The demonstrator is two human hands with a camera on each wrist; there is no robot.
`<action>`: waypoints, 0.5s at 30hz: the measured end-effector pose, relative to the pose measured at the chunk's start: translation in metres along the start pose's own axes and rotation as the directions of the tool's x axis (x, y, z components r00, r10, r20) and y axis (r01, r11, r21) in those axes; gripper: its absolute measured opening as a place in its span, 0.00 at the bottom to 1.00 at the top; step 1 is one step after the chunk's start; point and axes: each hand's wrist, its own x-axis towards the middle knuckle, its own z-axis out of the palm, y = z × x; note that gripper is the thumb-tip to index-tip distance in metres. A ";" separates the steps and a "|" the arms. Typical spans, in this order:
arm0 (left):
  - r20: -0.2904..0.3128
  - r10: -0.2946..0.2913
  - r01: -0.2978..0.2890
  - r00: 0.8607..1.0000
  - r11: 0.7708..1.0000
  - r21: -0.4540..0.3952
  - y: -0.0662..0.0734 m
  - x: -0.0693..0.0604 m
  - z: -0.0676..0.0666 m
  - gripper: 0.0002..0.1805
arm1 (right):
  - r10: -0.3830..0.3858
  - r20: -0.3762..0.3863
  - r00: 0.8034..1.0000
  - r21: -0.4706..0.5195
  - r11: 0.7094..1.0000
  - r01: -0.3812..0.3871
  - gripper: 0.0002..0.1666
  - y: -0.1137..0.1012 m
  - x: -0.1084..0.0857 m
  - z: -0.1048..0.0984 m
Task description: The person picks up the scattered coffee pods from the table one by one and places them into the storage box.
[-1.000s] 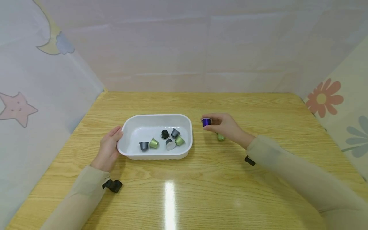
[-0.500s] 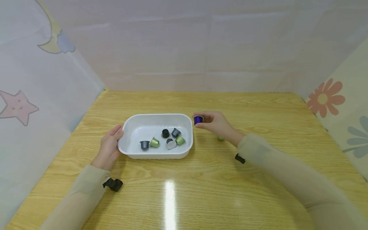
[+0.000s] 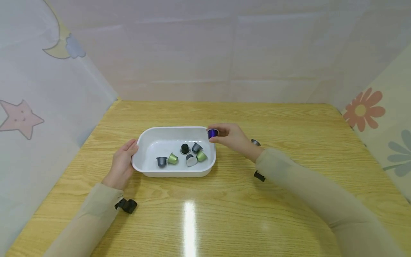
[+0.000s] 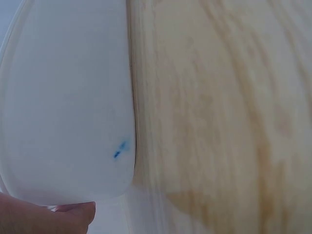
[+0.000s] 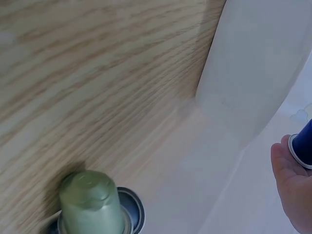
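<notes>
A purple coffee capsule [image 3: 212, 134] is pinched between the thumb and fingers of my right hand [image 3: 232, 138], over the right rim of a white tray [image 3: 174, 174]. The right wrist view shows that capsule [image 5: 303, 146] at its right edge, partly cut off. My left hand [image 3: 121, 165] holds the tray's left end, thumb at the rim. Inside the tray lie several capsules: a dark grey one [image 3: 162, 161], a green one [image 3: 172, 159], a black one [image 3: 184, 148], a white-lidded one [image 3: 191, 161], another grey one [image 3: 197, 147] and another green one [image 3: 201, 156].
On the wooden table [image 3: 205, 200], a grey capsule [image 3: 255, 142] shows behind my right wrist. A green capsule [image 5: 92, 204] stands beside dark-rimmed capsules in the right wrist view. Patterned sheets [image 3: 205, 53] enclose the table at the back and sides.
My right hand has moved left with the purple capsule, from beside the tray to over its right rim. The grey capsule behind the wrist has come into sight. My left hand stays in place.
</notes>
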 end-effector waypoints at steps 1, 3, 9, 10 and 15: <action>0.001 -0.001 0.001 1.000 1.000 -0.005 0.000 -0.001 0.000 0.30 | 0.001 0.003 1.000 0.001 1.000 -0.001 0.28 0.000 0.001 0.001; 0.004 -0.001 0.001 1.000 1.000 -0.006 0.001 -0.002 0.001 0.30 | 0.002 0.007 1.000 0.006 1.000 -0.002 0.28 -0.001 0.003 0.003; 0.009 0.002 -0.002 1.000 1.000 0.000 0.000 -0.002 0.000 0.30 | 0.022 -0.011 1.000 0.006 1.000 -0.022 0.29 -0.004 0.008 0.010; 0.005 0.002 -0.002 1.000 1.000 0.006 0.000 -0.002 0.000 0.30 | 0.026 -0.013 1.000 0.007 1.000 -0.026 0.29 -0.006 0.009 0.012; -0.007 0.002 -0.001 1.000 1.000 0.021 -0.001 0.000 0.000 0.30 | 0.009 -0.004 1.000 0.019 1.000 -0.008 0.29 -0.012 0.011 0.019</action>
